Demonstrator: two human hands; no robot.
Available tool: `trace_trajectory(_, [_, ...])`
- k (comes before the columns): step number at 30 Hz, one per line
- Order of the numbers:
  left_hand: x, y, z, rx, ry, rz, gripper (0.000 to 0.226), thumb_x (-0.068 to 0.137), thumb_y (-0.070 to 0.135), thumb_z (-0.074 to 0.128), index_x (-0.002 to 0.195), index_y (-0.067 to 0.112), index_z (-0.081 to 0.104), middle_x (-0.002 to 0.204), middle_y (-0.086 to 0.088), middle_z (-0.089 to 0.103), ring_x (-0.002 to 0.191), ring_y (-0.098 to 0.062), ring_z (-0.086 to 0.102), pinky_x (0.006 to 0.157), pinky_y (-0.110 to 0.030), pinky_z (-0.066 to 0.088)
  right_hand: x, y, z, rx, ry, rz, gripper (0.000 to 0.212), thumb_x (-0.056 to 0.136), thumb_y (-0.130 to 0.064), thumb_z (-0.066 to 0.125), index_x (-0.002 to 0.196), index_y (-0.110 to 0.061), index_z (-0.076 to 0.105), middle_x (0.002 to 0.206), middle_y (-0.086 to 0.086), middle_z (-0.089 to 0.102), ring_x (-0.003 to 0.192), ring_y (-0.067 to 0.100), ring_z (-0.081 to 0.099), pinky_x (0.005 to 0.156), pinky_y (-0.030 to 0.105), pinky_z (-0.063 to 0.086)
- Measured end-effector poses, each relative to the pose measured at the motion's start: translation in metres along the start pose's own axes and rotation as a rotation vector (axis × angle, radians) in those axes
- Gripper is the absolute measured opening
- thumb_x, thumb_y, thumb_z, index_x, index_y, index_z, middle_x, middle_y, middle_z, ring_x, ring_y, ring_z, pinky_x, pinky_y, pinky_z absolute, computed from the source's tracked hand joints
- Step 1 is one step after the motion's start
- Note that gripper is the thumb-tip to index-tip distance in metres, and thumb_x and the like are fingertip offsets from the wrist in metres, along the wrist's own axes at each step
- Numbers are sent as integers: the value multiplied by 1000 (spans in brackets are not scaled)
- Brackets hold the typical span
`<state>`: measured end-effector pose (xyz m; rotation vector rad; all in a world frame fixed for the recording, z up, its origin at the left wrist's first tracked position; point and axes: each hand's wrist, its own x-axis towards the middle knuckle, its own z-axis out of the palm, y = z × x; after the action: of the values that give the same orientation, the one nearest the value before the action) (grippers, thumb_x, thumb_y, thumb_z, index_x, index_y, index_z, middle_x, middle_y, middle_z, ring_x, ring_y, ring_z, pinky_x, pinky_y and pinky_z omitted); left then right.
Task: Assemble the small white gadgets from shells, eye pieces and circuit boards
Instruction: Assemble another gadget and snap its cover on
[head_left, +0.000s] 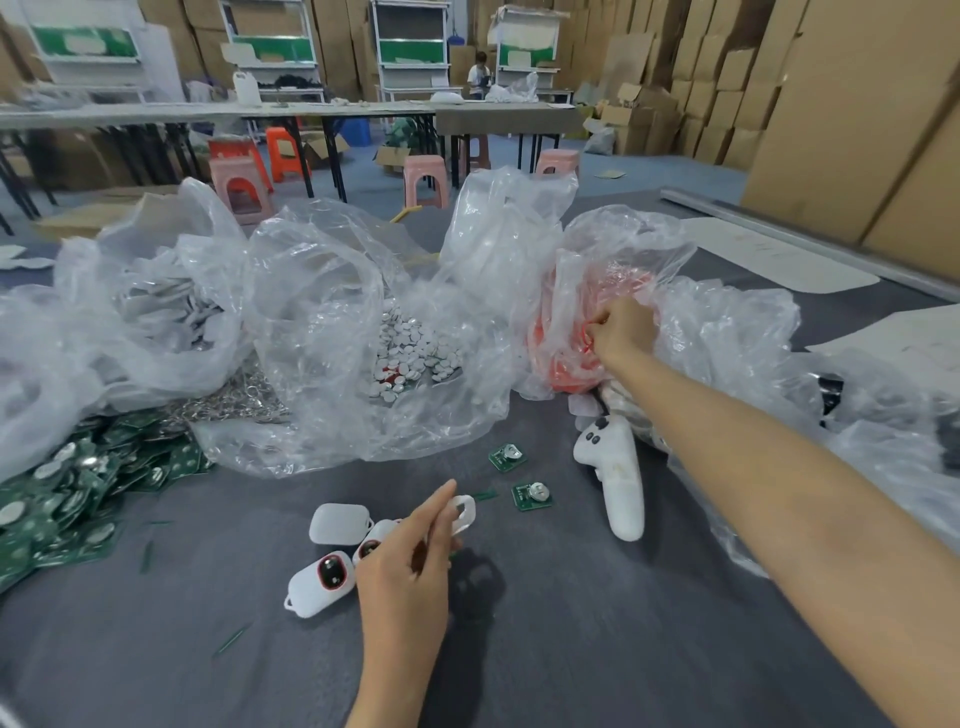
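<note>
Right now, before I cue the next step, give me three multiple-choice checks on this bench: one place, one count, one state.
1. Where is the right hand?
A. Reaching into the bag of red pieces
B. Resting on a pink stool
C. On the heap of green boards

2. How many loose circuit boards lie singly on the mat beside the white controller?
A. One
B. Two
C. Five

3. What is the left hand doing?
A. Lying flat on the mat
B. Pinching a white shell piece
C. Gripping a circuit board

Answers:
1 A: its fingers curl in among the red contents under the clear plastic.
2 B: two green boards lie apart, just left of the controller.
3 B: thumb and forefinger hold the shell above the mat.
</note>
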<state>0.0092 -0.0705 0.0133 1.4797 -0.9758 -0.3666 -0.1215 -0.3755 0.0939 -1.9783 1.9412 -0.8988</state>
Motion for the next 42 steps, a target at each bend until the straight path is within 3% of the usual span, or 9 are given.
trace_trajectory(2, [0, -3, 0, 21, 5, 6, 27, 90, 25, 59, 107, 44, 66, 88, 24, 71, 76, 1, 69, 73, -25, 53, -4, 2, 1, 41, 7, 46, 10, 90, -16, 64, 93, -10, 72, 92, 5, 72, 87, 22, 65, 80, 32, 51])
trace_trajectory(5, [2, -5, 0, 56, -11, 63, 39, 89, 11, 63, 106, 46, 65, 96, 25, 70, 89, 1, 67, 79, -12, 48, -8, -3, -1, 181, 58, 124, 12, 92, -10, 60, 95, -10, 72, 97, 7, 72, 90, 22, 65, 74, 28, 48])
trace_trajectory(9, [0, -3, 0, 41, -31, 145, 44, 85, 2, 67, 102, 42, 70, 114, 16, 68, 109, 3, 60, 87, -4, 41, -44, -17, -26, 484, 261, 99, 18, 92, -5, 56, 98, -10, 73, 92, 3, 72, 84, 15, 68, 77, 24, 51])
trace_trajectory(13, [2, -8, 1, 51, -27, 166, 48, 83, -2, 69, 108, 40, 67, 122, 11, 64, 118, -2, 56, 98, -30, 47, -155, -4, -41, 889, -82, -61, 17, 88, 0, 62, 90, -12, 74, 63, -4, 68, 48, 10, 64, 46, 18, 51])
trace_trajectory(19, [-4, -8, 1, 108, -51, 171, 70, 79, -1, 72, 128, 43, 47, 119, 13, 59, 113, -8, 56, 96, -32, 48, -287, 51, -44, 985, -414, 134, 22, 83, 11, 61, 86, -5, 76, 66, 13, 70, 52, 18, 65, 52, 20, 53])
trace_trajectory(25, [-27, 3, -2, 202, -338, 237, 81, 77, 6, 75, 136, 46, 38, 115, 16, 56, 111, 4, 53, 91, -6, 37, -294, 50, -46, 822, -413, 52, 24, 82, 7, 66, 77, -15, 75, 69, 1, 73, 58, 11, 68, 59, 13, 50])
trace_trajectory(31, [-55, 6, -19, 422, -500, 166, 85, 65, 57, 71, 136, 59, 23, 102, 27, 46, 101, 0, 46, 93, -17, 35, -301, 50, -40, 462, -199, -242, 23, 73, 5, 75, 75, -18, 74, 72, -12, 68, 71, -2, 63, 66, 8, 45])
trace_trajectory(37, [-60, 9, -24, 482, -421, 233, 72, 77, 35, 76, 137, 41, 37, 114, 21, 48, 108, 0, 43, 95, -8, 30, -303, 49, -42, 472, -252, -277, 21, 76, 1, 73, 88, -15, 74, 85, -10, 66, 74, 1, 62, 66, 5, 43])
trace_trajectory(42, [-59, 12, -22, 522, -451, 256, 73, 77, 31, 76, 139, 31, 38, 120, 19, 57, 116, -2, 40, 101, -21, 33, -300, 53, -45, 387, -383, -303, 18, 74, -3, 78, 87, -15, 74, 87, -10, 61, 74, 2, 59, 70, 6, 41])
